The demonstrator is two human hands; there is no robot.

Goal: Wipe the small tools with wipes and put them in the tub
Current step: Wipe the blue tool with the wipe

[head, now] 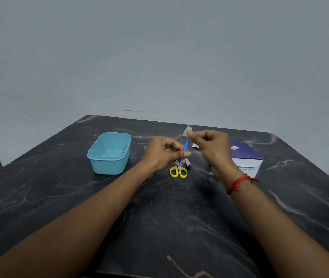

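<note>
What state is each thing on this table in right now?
Tub: open, empty, upright.
Blue tool: tilted, gripped by left hand.
Wipe: pinched by right hand at the tool's upper end.
Scissors: lying on table, handles together.
Clipper: lying beside scissors.
Box: lying on table, right of the hands.

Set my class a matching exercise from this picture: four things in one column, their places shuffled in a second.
1 tub
2 scissors
3 blue tool
4 wipe

a pinched in the right hand
b on the table, between the wrists
c held in the left hand
d on the table, left of both hands

Pairs: 1-d, 2-b, 3-c, 4-a
</note>
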